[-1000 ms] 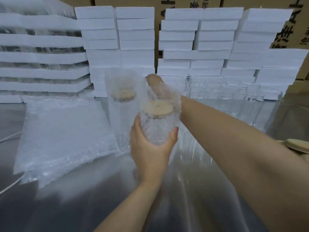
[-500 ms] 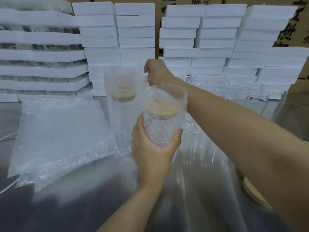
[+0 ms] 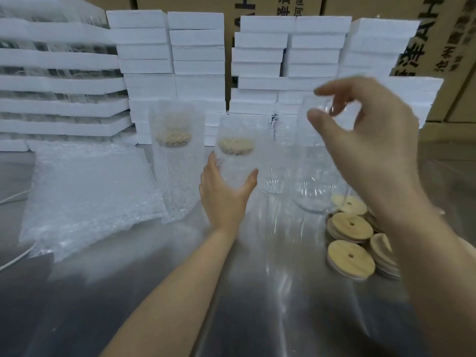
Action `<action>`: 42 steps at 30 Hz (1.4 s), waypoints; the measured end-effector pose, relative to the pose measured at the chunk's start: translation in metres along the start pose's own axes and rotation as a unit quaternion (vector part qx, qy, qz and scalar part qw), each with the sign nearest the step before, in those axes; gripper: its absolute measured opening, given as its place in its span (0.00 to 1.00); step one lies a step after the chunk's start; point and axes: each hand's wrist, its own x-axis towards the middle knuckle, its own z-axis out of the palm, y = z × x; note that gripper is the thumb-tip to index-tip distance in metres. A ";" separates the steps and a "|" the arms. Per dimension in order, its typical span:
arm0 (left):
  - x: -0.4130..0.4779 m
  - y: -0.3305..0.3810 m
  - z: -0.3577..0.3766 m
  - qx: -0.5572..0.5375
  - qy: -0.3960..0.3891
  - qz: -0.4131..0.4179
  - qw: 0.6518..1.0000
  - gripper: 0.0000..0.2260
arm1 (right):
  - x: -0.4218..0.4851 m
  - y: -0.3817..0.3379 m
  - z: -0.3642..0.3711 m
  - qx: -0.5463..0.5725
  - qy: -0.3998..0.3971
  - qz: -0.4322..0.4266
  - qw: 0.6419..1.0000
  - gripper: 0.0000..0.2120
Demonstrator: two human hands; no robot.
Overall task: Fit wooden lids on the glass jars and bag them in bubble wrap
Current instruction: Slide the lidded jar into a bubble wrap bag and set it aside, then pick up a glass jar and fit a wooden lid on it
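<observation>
A dull, brushed-metal table [image 3: 128, 305] fills the lower view, its surface streaked with soft reflections. Along its far edge stand stacks of white, matte foam slabs [image 3: 198, 45], rectangular and square-edged, with brown printed cardboard cartons [image 3: 438, 34] behind them. At the left, longer white foam trays [image 3: 59, 86] are layered with glassware showing between them.

A flat heap of clear bubble-wrap bags [image 3: 87, 197], pebbled and glossy, lies on the table's left side. Just beside it a tall bubble-wrap bag with a lidded jar inside [image 3: 177, 176] stands upright, the pale lid showing blurred through the film.

The right hand [image 3: 373, 145], motion-blurred, is raised at the right, its thumb and forefinger curled at the rim of a bare, smooth clear glass jar [image 3: 311, 181] which it holds above the table.

The left hand [image 3: 224, 197] cups the second bubble-wrapped glass jar [image 3: 237, 166] from below, thumb on one side and fingers on the other, holding it upright near mid-table. Its round, light wooden lid [image 3: 235, 146] sits on the jar's mouth inside the open-topped wrap.

More bare glass jars [image 3: 274, 161] stand between the two hands. Under the right forearm lies a pile of round, flat, tan wooden lids with centre holes [image 3: 350, 226], overlapping one another.
</observation>
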 end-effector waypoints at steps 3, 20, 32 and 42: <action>0.008 -0.004 0.013 0.001 0.037 -0.025 0.999 0.43 | -0.027 0.008 0.005 0.036 -0.003 0.022 0.999 0.09; 0.070 -0.030 0.085 0.080 0.175 -0.071 0.979 0.41 | -0.073 0.013 0.040 0.004 -0.049 -0.067 0.997 0.09; 0.099 -0.047 0.112 0.080 0.227 -0.029 0.970 0.28 | -0.070 0.026 0.053 -0.057 -0.050 -0.111 0.991 0.13; 0.046 -0.023 0.070 0.053 0.068 0.008 0.996 0.31 | -0.073 0.048 0.069 -0.009 -0.100 -0.027 0.995 0.14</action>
